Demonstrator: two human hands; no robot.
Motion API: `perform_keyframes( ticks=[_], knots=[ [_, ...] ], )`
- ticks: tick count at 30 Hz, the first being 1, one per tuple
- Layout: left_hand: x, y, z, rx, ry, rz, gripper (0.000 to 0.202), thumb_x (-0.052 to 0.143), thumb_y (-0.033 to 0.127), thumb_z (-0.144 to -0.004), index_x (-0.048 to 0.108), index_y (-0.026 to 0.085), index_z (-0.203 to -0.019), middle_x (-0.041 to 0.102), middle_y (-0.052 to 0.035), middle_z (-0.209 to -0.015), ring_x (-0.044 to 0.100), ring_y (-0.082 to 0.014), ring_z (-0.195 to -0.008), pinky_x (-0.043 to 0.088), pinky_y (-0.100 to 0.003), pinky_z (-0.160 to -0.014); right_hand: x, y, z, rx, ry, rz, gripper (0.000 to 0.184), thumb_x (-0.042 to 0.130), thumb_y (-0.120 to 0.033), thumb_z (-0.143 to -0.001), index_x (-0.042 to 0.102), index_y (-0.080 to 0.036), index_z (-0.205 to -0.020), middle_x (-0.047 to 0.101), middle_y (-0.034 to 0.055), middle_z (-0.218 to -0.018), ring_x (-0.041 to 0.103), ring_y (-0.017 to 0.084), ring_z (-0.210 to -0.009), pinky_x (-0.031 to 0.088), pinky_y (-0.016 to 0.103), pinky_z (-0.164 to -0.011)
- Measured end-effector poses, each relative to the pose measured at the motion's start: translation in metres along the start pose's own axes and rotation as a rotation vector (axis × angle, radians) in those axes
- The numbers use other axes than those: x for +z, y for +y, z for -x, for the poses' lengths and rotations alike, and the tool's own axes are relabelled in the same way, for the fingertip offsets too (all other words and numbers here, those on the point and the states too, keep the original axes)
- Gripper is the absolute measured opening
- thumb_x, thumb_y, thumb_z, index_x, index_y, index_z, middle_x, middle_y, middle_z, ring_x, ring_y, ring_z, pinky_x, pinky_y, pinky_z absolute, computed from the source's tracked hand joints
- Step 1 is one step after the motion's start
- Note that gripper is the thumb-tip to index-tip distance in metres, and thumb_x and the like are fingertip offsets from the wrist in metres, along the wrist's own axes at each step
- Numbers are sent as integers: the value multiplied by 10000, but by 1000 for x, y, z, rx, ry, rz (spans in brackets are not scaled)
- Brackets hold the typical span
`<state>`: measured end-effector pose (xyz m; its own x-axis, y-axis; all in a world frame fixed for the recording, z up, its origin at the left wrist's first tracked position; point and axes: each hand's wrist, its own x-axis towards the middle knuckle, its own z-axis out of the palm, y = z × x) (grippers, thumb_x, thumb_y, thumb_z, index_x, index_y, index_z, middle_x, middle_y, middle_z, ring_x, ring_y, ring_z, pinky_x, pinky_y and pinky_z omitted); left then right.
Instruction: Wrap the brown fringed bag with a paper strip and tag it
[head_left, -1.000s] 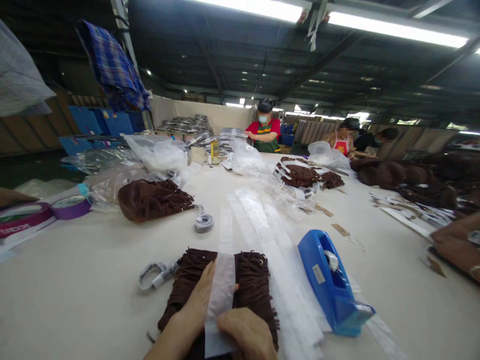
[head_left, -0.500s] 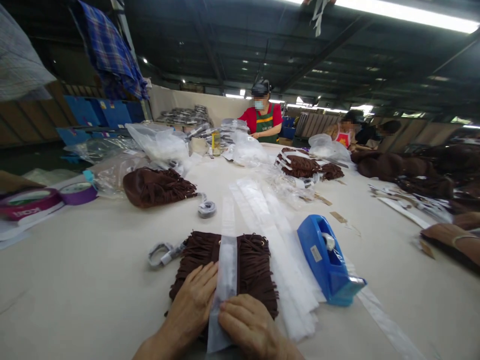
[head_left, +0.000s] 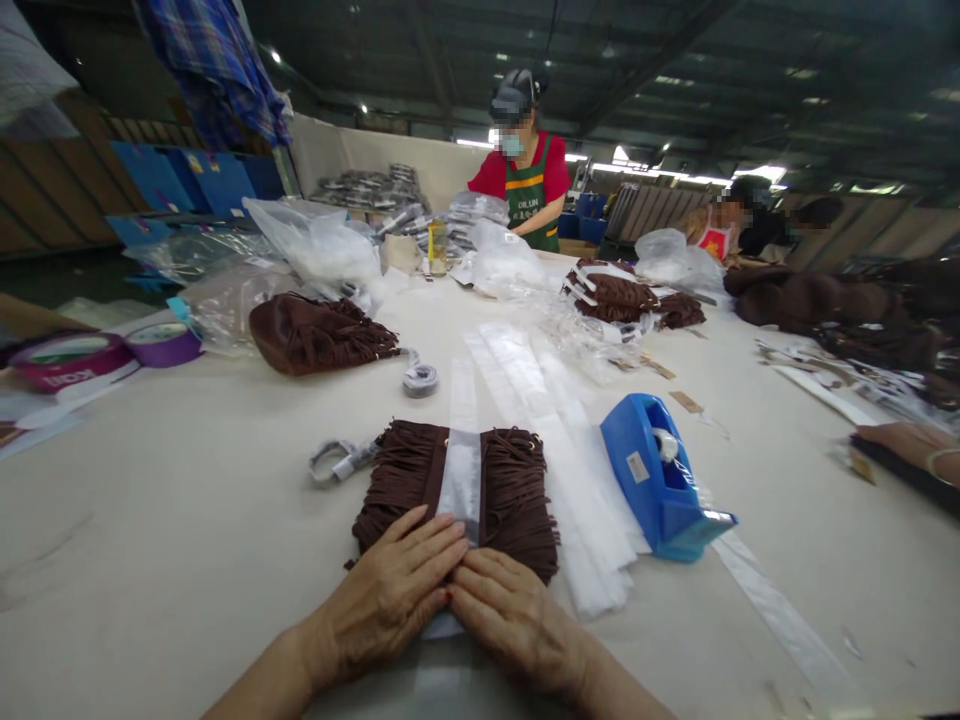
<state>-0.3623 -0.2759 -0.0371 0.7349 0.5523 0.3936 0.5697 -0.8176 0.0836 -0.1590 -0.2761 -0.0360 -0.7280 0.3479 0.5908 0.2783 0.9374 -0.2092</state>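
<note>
Both hands lie flat, fingers close together and pressing down: the left hand (head_left: 390, 585) across the lower left part of the fringed piece (head_left: 409, 475) and over its strip (head_left: 460, 480), the right hand (head_left: 514, 610) on the lower right part, fingertips meeting the left. Whether either pinches the strip's covered end cannot be told.

At far left on the table (head_left: 187, 490), two tape rolls (head_left: 163, 342) sit side by side. Next is a brown bag (head_left: 319, 335), then a wrapped strap (head_left: 341, 462) at the piece's left edge. The piece lies at near centre, strip down its middle. White strips (head_left: 577, 510) lie just right of it, followed by a blue dispenser (head_left: 645, 470). Another person's hand (head_left: 907, 440) rests at far right.
</note>
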Motion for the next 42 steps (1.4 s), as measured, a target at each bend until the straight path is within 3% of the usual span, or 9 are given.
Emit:
perform_keyframes(
  ticks=[4,7,11,16,19,25,33,37,42],
  knots=[
    [-2,0,5,11,-112,-19,459,459,240,-883,364,193,-1330,452,-93,-1345,354,-218,-1279,301,-469,-1061,-12,-10,18,-9,20,68,261,365,-95,-896,568,-78,-1059,658,123,-1016,557,200,-1045,474,356,-915],
    [-1,0,5,23,-106,-17,431,491,220,-867,421,257,-1291,453,-100,-1343,370,-231,-1269,319,-480,-1038,-12,-23,39,57,95,113,226,408,-103,-880,563,-117,-1044,683,93,-846,620,178,-832,528,307,-732],
    [1,1,4,23,-81,-11,400,492,235,-870,450,255,-1267,469,-121,-1326,365,-247,-1271,308,-499,-1032,7,-43,49,161,159,78,176,414,-113,-859,569,-135,-941,640,63,-696,577,146,-616,475,250,-537],
    [0,3,2,15,-102,-20,366,476,232,-876,474,231,-1242,488,-142,-1304,401,-262,-1245,333,-513,-1003,34,-59,34,185,61,199,249,364,-176,-860,535,-166,-679,525,32,-577,453,157,-495,337,278,-412],
    [1,4,3,-15,-90,-2,368,475,253,-880,467,246,-1248,477,-123,-1319,378,-246,-1262,298,-497,-1031,38,-61,33,129,-14,248,247,382,-81,-815,501,-170,-618,471,24,-556,422,154,-494,311,270,-412],
    [5,5,4,-41,-43,30,343,453,281,-892,483,254,-1232,493,-112,-1306,404,-242,-1244,298,-486,-1029,32,-57,40,22,-78,252,264,376,18,-801,547,-143,-680,475,21,-566,438,147,-519,339,246,-447],
    [0,6,1,-32,-74,17,333,411,319,-909,487,239,-1223,501,-123,-1297,431,-255,-1223,314,-491,-1012,30,-54,37,142,-100,91,267,442,-109,-844,494,-169,-588,492,14,-584,432,133,-511,278,261,-424],
    [1,5,1,-43,-83,17,333,395,326,-915,485,246,-1225,493,-115,-1306,423,-247,-1230,290,-481,-1031,30,-53,39,161,-83,71,245,451,-69,-803,499,-166,-583,497,19,-582,438,136,-531,270,263,-433],
    [3,5,1,-42,-82,24,331,384,325,-918,486,239,-1222,489,-122,-1308,411,-250,-1239,281,-486,-1035,26,-49,39,193,-159,-42,214,466,-25,-762,506,-163,-603,530,23,-640,476,130,-590,296,245,-464]
  ],
)
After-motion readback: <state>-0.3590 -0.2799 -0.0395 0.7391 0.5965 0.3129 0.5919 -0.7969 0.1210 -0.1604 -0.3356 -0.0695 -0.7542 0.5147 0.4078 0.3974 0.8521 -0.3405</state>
